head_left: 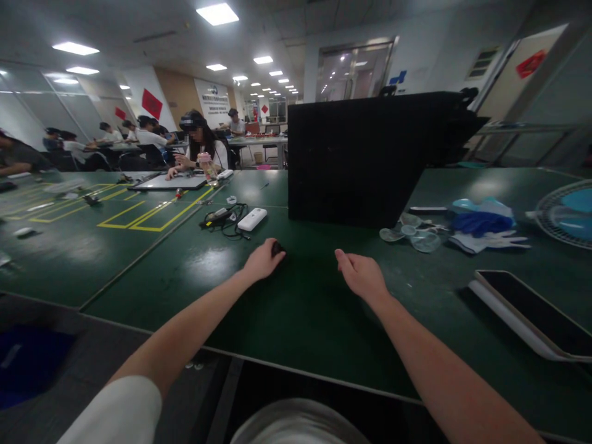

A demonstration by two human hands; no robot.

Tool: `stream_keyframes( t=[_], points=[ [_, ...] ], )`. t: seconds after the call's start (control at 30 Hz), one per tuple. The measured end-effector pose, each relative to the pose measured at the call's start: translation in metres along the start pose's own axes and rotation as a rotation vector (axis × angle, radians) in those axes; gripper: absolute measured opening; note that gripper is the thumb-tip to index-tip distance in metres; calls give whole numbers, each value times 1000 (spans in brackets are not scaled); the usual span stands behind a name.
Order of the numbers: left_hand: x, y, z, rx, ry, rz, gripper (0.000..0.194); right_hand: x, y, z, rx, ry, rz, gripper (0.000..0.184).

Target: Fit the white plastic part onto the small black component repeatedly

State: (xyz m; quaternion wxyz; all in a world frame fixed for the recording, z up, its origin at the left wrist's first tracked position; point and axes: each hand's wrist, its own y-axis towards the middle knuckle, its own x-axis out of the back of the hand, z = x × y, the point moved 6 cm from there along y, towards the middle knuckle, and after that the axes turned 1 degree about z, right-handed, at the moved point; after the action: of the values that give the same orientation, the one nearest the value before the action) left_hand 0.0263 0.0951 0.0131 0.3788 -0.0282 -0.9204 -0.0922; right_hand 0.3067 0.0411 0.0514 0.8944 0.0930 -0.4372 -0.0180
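Black object (277, 248), small, gripped in left hand (261, 261)

The green tabletop (296, 320) looks smooth and glossy; the black box (346, 160), matt; the white glove (491, 241), cloth.

A large, evenly lit indoor room, with rectangular ceiling lights (217, 13) receding into the distance. Past the green worktop's (287, 333) far left corner stand glass partitions (23, 105), a pale pillar (134, 80), a tan wall (173, 89) and a white sign (211, 102). Beyond the far edge, right of centre, are glazed doors (356, 71). Dark grey floor (99, 351) shows below the near left edge.
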Motion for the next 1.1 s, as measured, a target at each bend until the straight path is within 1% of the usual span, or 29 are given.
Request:
stream_keyframes(
  t=[0.03, 0.13, 0.2, 0.27, 0.33, 0.37, 0.4, 0.47, 0.53, 0.6, 0.67, 0.7, 0.77, 0.83, 0.87, 0.97, 1.03, 1.1],
  points=[
    [-20, -2, -20, -78, 30, 70, 53, 5, 1, -2, -14, 12, -37, 70],
    [-73, -15, -75, -285, 82, 193, 54, 19, 2, -7, -11, 24, -188, 71],
    [-98, -25, -102, -370, 85, 242, 55, 26, 2, -10, 16, 49, -272, 72],
    [-109, -34, -119, -427, 56, 279, 54, 27, 2, -13, 30, 100, -299, 72],
    [-106, -37, -127, -461, -17, 280, 49, 26, 4, -16, 31, 139, -289, 71],
    [-98, -36, -126, -460, -69, 246, 45, 25, 4, -16, 29, 150, -278, 71],
    [-88, -33, -121, -447, -131, 186, 42, 24, 4, -16, 34, 154, -261, 70],
    [-62, -26, -102, -377, -281, 15, 39, 20, 3, -9, 90, 124, -192, 65],
    [-37, -20, -73, -288, -431, -132, 39, 15, -3, 7, 219, 38, -83, 55],
    [-21, -17, -43, -208, -524, -183, 41, 5, -13, 27, 383, -62, 49, 39],
    [-13, -17, -18, -131, -511, -152, 43, -8, -22, 42, 493, -119, 159, 30],
    [-11, -18, -10, -102, -476, -118, 44, -14, -25, 47, 510, -138, 192, 30],
    [-10, -21, -2, -78, -397, -55, 48, -26, -24, 49, 467, -178, 193, 33],
    [-9, -25, -7, -106, -333, -23, 50, -36, -19, 46, 392, -220, 159, 34],
    [-8, -27, -13, -132, -303, -15, 50, -40, -17, 45, 368, -233, 158, 31],
    [-7, -34, -28, -195, -195, 4, 50, -49, -12, 42, 355, -228, 204, 19],
    [-9, -37, -32, -207, -133, 23, 50, -44, -11, 42, 354, -173, 179, 18],
    [-12, -38, -33, -207, -104, 40, 51, -34, -12, 45, 365, -78, 95, 20]
  ],
)
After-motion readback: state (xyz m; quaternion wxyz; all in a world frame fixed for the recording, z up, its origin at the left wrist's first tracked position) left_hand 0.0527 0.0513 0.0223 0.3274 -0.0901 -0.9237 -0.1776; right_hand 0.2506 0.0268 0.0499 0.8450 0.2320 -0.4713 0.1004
